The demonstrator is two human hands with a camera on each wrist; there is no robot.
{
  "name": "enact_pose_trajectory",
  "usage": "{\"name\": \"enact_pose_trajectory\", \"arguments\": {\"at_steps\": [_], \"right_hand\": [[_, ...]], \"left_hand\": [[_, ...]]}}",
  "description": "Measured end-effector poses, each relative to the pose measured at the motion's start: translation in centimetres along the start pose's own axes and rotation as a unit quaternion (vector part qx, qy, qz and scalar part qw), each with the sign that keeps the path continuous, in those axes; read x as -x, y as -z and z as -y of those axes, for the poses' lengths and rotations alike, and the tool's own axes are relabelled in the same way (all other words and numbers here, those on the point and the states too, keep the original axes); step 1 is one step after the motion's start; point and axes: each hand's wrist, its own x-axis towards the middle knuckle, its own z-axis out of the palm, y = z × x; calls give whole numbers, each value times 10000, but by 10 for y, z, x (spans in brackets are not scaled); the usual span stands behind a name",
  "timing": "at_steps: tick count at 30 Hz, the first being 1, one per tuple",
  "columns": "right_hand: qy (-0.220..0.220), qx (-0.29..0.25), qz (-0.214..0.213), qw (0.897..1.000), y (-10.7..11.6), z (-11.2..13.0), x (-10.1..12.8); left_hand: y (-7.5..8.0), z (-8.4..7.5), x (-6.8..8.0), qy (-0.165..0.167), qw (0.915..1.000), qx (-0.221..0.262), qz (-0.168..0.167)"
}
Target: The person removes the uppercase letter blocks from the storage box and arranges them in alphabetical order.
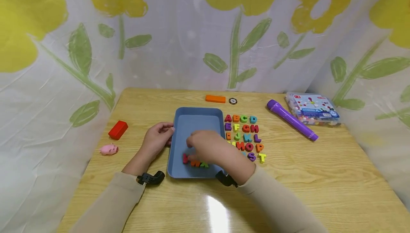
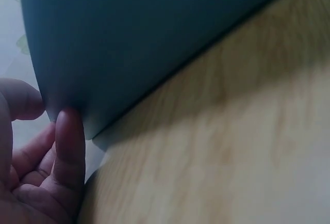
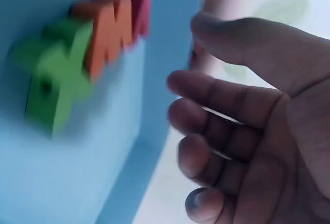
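Observation:
A blue tray (image 1: 195, 119) lies on the wooden table. Near its front edge lie a red letter (image 1: 185, 159), an orange letter (image 1: 194, 162) and a green X (image 1: 204, 165). My left hand (image 1: 158, 136) holds the tray's left rim; the left wrist view shows its thumb and a finger (image 2: 69, 141) against the tray wall (image 2: 154, 28). My right hand (image 1: 205, 145) hovers over the tray just above those letters. In the right wrist view its fingers (image 3: 216, 105) are loosely bent and hold nothing, beside the green X (image 3: 51, 79) and the orange letter (image 3: 105, 33).
Rows of coloured letters (image 1: 245, 133) lie right of the tray. An orange block (image 1: 215, 98) and a small round disc (image 1: 232, 101) lie behind it. A purple stick (image 1: 291, 119) and a clear box (image 1: 312, 109) are at the right; a red block (image 1: 117, 130) and a pink pig (image 1: 109, 149) at the left.

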Motion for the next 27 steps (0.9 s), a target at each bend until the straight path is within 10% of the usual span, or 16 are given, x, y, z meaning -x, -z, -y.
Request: {"name": "enact_pose_trajectory", "arguments": {"at_steps": [16,27], "right_hand": [[223,827,391,9956,-15,22,-25],[-133,-613,-318,9975,18,-23,29]], "left_hand": [[-1,-2,-1,-26,10000,-8,18],[-2,0,0,2,9999,-103,-62]]}}
